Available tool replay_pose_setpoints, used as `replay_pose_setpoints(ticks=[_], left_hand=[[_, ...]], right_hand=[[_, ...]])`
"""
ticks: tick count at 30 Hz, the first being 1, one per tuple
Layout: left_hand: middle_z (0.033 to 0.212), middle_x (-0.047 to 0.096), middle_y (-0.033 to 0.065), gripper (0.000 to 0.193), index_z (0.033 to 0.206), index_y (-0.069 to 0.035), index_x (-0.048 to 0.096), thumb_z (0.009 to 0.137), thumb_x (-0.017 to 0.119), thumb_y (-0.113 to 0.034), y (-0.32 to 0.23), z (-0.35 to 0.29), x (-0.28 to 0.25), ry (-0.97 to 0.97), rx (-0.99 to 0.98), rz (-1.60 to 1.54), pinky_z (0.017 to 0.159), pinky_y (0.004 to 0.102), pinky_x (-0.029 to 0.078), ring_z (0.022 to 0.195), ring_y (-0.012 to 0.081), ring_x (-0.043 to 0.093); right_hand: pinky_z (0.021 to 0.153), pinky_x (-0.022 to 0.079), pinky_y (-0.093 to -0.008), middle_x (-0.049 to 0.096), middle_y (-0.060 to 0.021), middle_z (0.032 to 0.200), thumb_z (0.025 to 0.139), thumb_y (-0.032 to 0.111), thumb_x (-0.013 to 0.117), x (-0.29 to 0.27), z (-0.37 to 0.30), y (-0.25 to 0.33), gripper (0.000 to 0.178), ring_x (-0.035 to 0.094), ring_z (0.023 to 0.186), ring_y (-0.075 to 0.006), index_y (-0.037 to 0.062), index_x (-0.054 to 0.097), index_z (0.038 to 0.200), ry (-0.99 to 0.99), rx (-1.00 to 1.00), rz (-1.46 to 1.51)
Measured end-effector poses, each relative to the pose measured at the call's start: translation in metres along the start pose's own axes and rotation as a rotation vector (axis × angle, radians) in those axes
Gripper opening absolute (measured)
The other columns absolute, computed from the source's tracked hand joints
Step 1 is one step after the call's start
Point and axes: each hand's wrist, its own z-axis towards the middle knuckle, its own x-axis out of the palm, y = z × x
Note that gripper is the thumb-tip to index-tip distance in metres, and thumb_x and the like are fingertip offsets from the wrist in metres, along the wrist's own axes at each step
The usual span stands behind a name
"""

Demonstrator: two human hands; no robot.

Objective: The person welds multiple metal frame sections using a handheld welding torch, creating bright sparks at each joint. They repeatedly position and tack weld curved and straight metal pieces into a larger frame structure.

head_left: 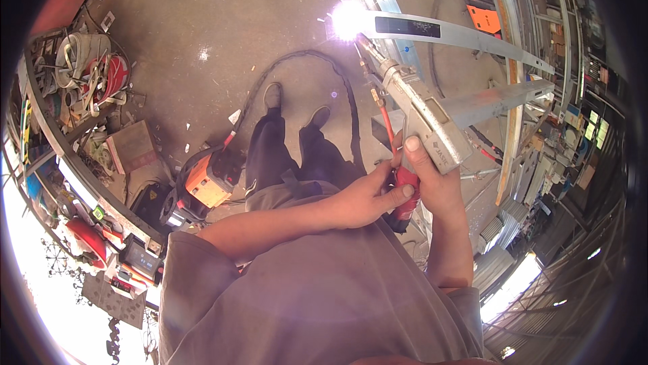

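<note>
Your shirt (317, 291) lies nearest the head camera, filling the lower middle of its view. Just beyond, you hold a gun (426, 108), grey and long-bodied, with a red grip (407, 193) below its rear end. Your right hand (442, 183) wraps the grip side from the right, its thumb up against the body; your left hand (368, 193) closes in from the left, its thumb across the red part. Both sets of fingers are clasped there, though you cannot tell how they overlap behind the grip.

The gun's long axis slants from its rear, by your right hand, up and leftward to the nozzle (368, 44). At the tip, a white glare (349, 21) covers the left end of a bar (472, 40). That end lies ahead of your fingers and to their left; the bar runs off rightward, across the gun's line. Whether nozzle and metal touch is lost in the glare. Neither hand is plainly nearer that end. A thin orange hose (388, 125) passes beside your left fingers.

As for writing, you have dark lettering on the gun's flank near the rear. Pale marks show on the orange box (482, 17) at upper right, too small to make out, and a small yellow label (152, 196) sits on the left.
</note>
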Motion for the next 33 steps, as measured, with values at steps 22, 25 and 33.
replay_pose_setpoints(ticks=[22,25,33], left_hand=[[0.133,0.059,0.0179,0.08,0.159,0.008,0.016,0.11,0.052,-0.044,0.001,-0.004,0.006,0.01,-0.003,-0.01,0.106,0.0368,0.048,0.124,0.0228,0.06],[0.123,0.063,0.0153,0.082,0.16,0.008,0.013,0.11,0.053,-0.043,0.002,-0.004,0.007,-0.009,0.014,0.02,0.097,0.035,0.052,0.109,0.02,0.065],[0.135,0.056,0.0182,0.072,0.154,0.007,0.024,0.11,0.054,-0.041,0.008,0.0,0.014,0.114,-0.018,0.017,0.109,0.0377,0.044,0.126,0.0241,0.057]], right_hand=[[0.072,0.054,-0.0306,0.067,-0.0039,0.094,0.101,0.032,0.07,0.002,-0.01,-0.006,0.031,0.065,0.081,-0.0135,0.0015,0.068,0.109,-0.039,-0.025,-0.027],[0.079,0.054,-0.0312,0.069,-0.0049,0.103,0.1,0.029,0.072,-0.002,-0.01,-0.007,0.034,0.065,0.093,-0.0135,0.0004,0.067,0.118,-0.014,0.02,-0.009],[0.088,0.056,-0.0342,0.072,-0.0066,0.114,0.101,0.023,0.07,-0.014,-0.037,-0.01,0.032,0.068,0.103,-0.0152,0.0011,0.068,0.125,-0.035,0.023,0.034]])
